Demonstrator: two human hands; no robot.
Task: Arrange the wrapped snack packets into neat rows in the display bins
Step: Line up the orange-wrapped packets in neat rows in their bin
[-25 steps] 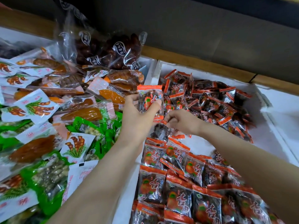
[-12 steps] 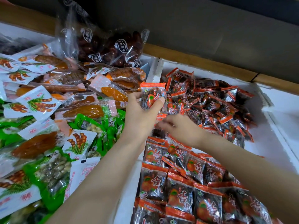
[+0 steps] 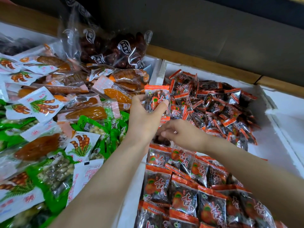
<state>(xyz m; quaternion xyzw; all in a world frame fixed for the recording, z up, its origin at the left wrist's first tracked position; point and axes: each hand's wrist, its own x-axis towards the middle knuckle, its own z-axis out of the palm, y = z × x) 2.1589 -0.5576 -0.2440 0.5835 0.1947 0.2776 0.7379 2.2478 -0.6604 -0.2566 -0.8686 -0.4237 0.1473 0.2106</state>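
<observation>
My left hand [image 3: 144, 119] grips a small stack of orange-edged snack packets [image 3: 156, 99] upright above the divider between two bins. Just right of it and lower, my right hand [image 3: 184, 135] has its fingers curled down on a dark packet [image 3: 162, 140] at the far end of the laid rows. Those rows of matching packets [image 3: 181, 186] overlap neatly in the near part of the white bin [image 3: 279, 145]. A loose pile of the same packets [image 3: 213, 104] lies at the bin's far end.
The left bin is heaped with mixed packets in white, green and orange [image 3: 49, 112]. A clear bag of dark red fruit [image 3: 111, 48] leans at its back. A white divider [image 3: 156, 71] separates the bins. A wooden ledge [image 3: 197, 63] runs behind them.
My right hand has moved left and closer with its packet, down to the far end of the rows. My left hand has kept its stack almost in place.
</observation>
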